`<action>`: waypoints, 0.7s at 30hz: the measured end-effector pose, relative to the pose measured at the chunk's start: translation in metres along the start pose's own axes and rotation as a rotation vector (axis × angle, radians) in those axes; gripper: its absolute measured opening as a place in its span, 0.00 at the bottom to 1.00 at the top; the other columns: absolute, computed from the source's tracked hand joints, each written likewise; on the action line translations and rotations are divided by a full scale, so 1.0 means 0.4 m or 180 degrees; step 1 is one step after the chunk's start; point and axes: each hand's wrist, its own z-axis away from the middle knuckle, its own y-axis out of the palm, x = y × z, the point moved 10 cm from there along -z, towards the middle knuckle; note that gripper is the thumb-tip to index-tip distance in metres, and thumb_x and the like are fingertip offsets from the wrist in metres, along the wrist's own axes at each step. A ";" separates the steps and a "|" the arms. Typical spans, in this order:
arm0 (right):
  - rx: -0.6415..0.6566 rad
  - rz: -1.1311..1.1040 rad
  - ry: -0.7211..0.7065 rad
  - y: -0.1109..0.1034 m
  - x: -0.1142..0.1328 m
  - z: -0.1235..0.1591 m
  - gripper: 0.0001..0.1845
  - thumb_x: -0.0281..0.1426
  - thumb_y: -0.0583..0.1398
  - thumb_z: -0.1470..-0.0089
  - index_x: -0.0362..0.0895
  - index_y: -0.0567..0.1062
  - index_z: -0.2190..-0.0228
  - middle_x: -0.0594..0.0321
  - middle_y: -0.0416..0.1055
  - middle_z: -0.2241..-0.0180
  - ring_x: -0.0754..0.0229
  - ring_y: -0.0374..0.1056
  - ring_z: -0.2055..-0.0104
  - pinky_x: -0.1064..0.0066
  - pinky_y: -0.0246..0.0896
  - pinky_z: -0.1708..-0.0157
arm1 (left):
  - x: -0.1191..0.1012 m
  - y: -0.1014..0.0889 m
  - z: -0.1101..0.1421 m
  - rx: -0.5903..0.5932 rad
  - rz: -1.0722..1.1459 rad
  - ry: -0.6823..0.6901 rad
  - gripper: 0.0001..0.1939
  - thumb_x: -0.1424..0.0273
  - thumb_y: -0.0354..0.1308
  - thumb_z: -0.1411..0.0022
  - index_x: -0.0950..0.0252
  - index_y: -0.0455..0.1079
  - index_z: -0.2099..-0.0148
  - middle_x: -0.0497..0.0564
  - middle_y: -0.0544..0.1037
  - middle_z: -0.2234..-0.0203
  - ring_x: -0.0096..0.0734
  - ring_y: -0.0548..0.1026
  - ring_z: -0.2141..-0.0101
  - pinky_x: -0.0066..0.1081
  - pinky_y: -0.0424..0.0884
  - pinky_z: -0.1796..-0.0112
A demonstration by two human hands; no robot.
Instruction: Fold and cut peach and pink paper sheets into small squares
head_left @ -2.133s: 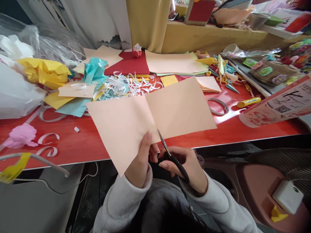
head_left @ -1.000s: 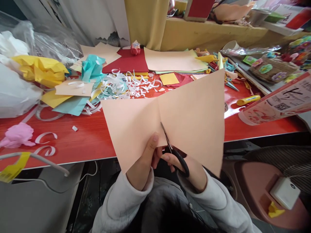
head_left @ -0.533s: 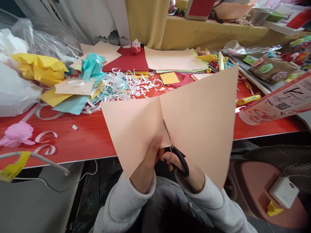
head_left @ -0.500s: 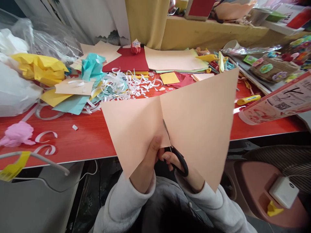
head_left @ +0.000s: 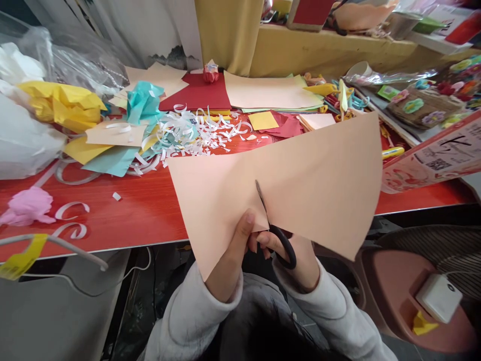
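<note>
A large peach sheet of paper [head_left: 323, 185] is held up over the table's front edge, cut partway in from its near side. My left hand [head_left: 240, 235] pinches the left part near the cut, thumb on top and fingers beneath. My right hand [head_left: 285, 245] grips black-handled scissors [head_left: 289, 250], fingers through the loops and partly hidden. One dark blade lies on top of the paper, pointing away from me; the other blade is hidden below. The right part of the sheet spreads out over my right wrist.
White paper curls and scraps [head_left: 195, 130] lie heaped on the red table [head_left: 146, 210]. Peach sheets [head_left: 263, 90] and dark red paper [head_left: 203, 93] lie at the back. A tilted pink printed cup [head_left: 432, 155] stands right. Pink crumpled paper [head_left: 30, 205] sits left; a chair [head_left: 398, 286] is at lower right.
The right part of the sheet has swung down and flattened, its lower corner shifting right and uncovering my right wrist. Both hands and the scissors have moved slightly right.
</note>
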 end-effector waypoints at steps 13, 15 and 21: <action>-0.0207 -0.0480 -0.0074 -0.020 -0.001 -0.006 0.19 0.41 0.66 0.60 0.41 0.69 0.87 0.67 0.64 0.87 0.68 0.59 0.84 0.76 0.53 0.84 | -0.032 0.018 -0.002 0.0055 -0.0221 0.0283 0.22 0.68 0.50 0.38 0.63 0.57 0.84 0.43 0.61 0.88 0.23 0.66 0.83 0.28 0.67 0.75; -0.0178 -0.0565 0.0003 -0.019 -0.006 -0.007 0.19 0.40 0.67 0.61 0.41 0.69 0.87 0.67 0.64 0.87 0.68 0.59 0.84 0.76 0.54 0.85 | -0.036 0.022 -0.001 0.0143 -0.0279 0.0349 0.22 0.69 0.49 0.37 0.63 0.57 0.84 0.43 0.61 0.88 0.23 0.66 0.82 0.28 0.67 0.75; -0.0202 -0.0697 0.0077 -0.026 -0.001 -0.014 0.19 0.40 0.69 0.66 0.42 0.68 0.86 0.68 0.63 0.88 0.67 0.59 0.85 0.76 0.55 0.87 | -0.028 0.021 0.003 0.0187 -0.0522 0.0302 0.22 0.67 0.47 0.36 0.62 0.56 0.83 0.44 0.64 0.86 0.25 0.68 0.79 0.29 0.67 0.69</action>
